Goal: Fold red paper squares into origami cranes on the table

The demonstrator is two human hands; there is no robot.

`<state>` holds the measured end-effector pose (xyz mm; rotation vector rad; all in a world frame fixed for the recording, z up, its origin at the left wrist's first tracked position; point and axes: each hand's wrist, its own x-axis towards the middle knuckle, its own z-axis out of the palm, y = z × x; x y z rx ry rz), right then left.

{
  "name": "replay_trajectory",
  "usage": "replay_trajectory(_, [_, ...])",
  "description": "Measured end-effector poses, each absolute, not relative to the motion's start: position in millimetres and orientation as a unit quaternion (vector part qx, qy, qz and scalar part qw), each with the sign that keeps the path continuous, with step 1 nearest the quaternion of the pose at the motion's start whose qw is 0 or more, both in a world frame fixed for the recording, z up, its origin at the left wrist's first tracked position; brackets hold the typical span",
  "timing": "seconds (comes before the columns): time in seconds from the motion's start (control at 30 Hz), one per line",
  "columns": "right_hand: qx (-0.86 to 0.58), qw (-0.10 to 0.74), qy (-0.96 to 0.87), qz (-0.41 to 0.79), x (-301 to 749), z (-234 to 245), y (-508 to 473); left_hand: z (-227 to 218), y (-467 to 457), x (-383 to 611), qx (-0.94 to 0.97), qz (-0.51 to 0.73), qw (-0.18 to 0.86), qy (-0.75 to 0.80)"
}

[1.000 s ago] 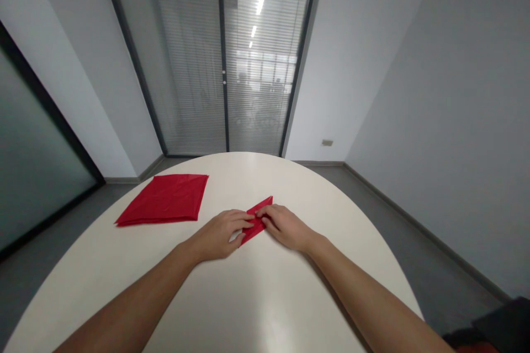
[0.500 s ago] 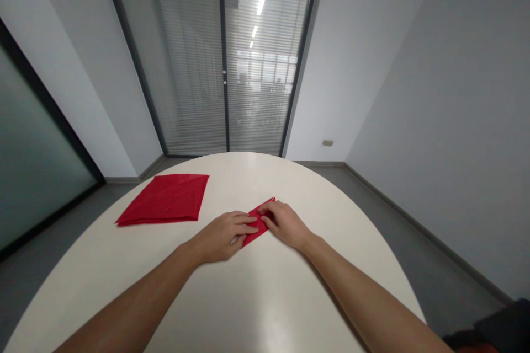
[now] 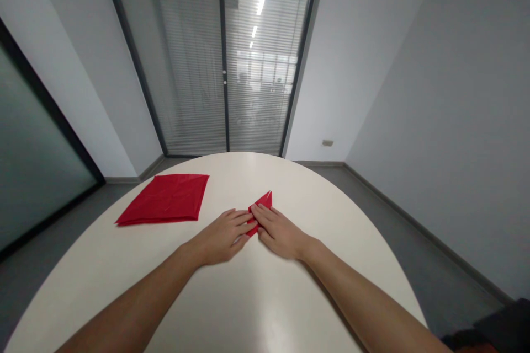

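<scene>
A small piece of folded red paper [image 3: 266, 199] lies near the middle of the white table, its pointed tip facing away from me. My left hand [image 3: 227, 236] rests on its left side, fingers stretched across the paper. From the right, my right hand [image 3: 281, 233] lies flat with extended fingers over its middle, and the fingertips of both hands nearly meet. Much of the paper is hidden under the fingers. To the left sits a larger stack of flat red sheets [image 3: 168, 198], apart from both hands.
The round white table [image 3: 223, 309] curves away on both sides. Beyond its far edge stands a glass partition with blinds [image 3: 260, 116]. A grey wall [image 3: 447, 121] is on the right, with a dark object [image 3: 497, 325] at the lower right corner.
My right hand has gone from curled, pinching fingers to lying flat on the paper. The paper now looks narrower and more pointed. My left hand has barely shifted.
</scene>
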<state>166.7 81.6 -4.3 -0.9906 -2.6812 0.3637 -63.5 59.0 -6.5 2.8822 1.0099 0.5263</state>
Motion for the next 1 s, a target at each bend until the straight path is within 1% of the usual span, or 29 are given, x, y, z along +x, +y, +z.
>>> replay_trajectory(0.07, [-0.358,0.093,-0.919,0.137,166.1,-1.9,78.8,-7.6,59.4,-63.1,0.932,0.176,0.016,0.318])
replay_trajectory(0.2, [-0.378,0.067,-0.911,0.151,165.7,2.5,76.1,-5.5,57.9,-61.8,0.931,0.171,0.008,0.321])
replay_trajectory(0.33, [-0.39,0.061,-0.906,0.155,165.5,2.4,75.8,-1.0,56.3,-60.5,0.935,0.154,0.0,0.319])
replay_trajectory(1.0, [-0.431,0.021,-0.896,0.105,156.6,1.8,75.2,0.5,55.5,-55.1,0.934,0.196,-0.002,0.3])
